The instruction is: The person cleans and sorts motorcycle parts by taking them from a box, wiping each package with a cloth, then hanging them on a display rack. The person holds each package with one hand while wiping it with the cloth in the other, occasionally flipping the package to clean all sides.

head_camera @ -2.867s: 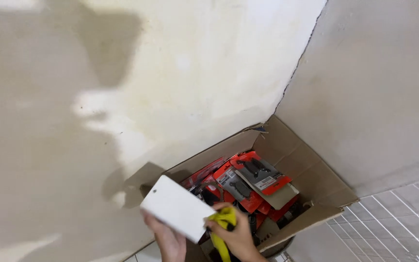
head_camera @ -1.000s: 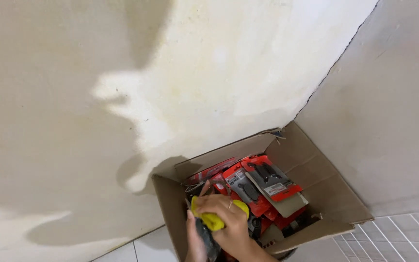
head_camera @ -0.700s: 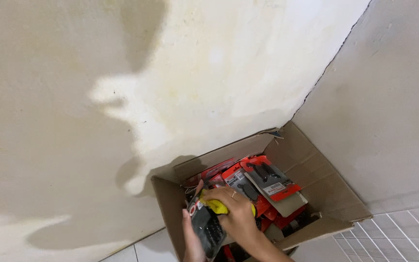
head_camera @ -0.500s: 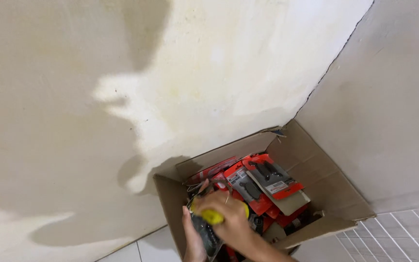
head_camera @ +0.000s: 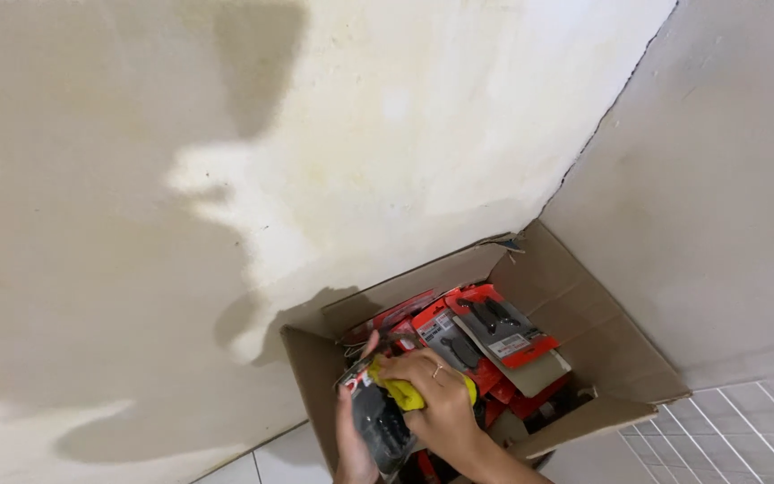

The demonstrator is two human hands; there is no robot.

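Observation:
An open cardboard box (head_camera: 602, 332) stands in the corner of two walls, full of red and black blister packs (head_camera: 494, 332). My left hand (head_camera: 351, 444) holds a dark packaged item (head_camera: 380, 426) at the box's near left side. My right hand (head_camera: 436, 408) rests on top of that item, fingers closed on a yellow cloth (head_camera: 402, 392). A ring shows on one finger of the right hand.
A stained cream wall (head_camera: 315, 134) fills the left and top. A grey wall (head_camera: 727, 179) meets it at the right. White floor tiles (head_camera: 745, 430) show at the lower right and below the box.
A white flat box held in front of the carton is gone from view. Both hands moved down into the carton and now hold a dark pack and the yellow cloth.

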